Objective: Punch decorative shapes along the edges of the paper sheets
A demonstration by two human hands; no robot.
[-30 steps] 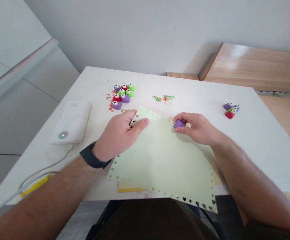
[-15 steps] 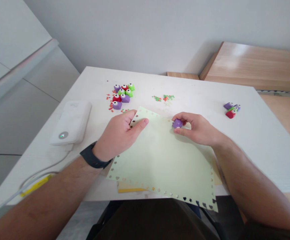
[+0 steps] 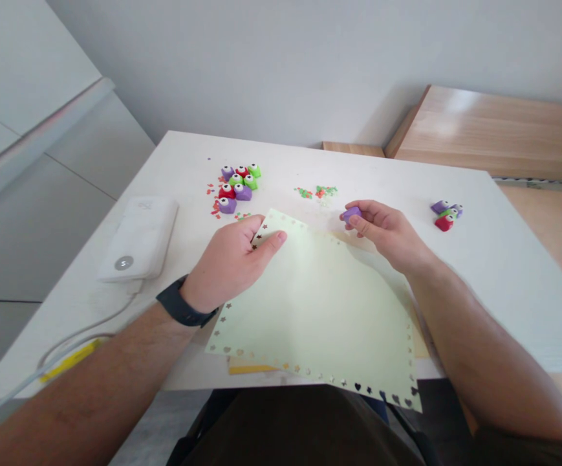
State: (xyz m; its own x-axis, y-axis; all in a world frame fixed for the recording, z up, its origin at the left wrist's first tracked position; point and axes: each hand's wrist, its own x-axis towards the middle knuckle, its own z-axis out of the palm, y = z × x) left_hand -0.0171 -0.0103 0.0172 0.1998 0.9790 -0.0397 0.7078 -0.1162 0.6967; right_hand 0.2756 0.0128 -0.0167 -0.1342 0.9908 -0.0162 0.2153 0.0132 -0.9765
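Note:
A pale green sheet of paper (image 3: 319,304) has small stars and hearts punched along its edges. My left hand (image 3: 239,262) pinches its upper left edge, thumb on top. In my right hand (image 3: 387,233) is a purple craft punch (image 3: 351,215), gripped between thumb and fingers just above the paper's far edge and apart from it. Several purple, red and green punches (image 3: 242,192) with white buttons stand in a cluster beyond my left hand. A smaller group of punches (image 3: 444,222) sits far to the right.
Red and green paper bits (image 3: 326,191) lie at the table's back middle, with more around the left cluster. A white power bank (image 3: 140,239) with a cable is on the left, near a yellow object (image 3: 72,360). Yellow paper (image 3: 251,367) shows under the sheet.
My right hand has lifted the purple punch off the paper's far edge, up and slightly right. The edge there is now uncovered and shows a small hole. My left hand stays put.

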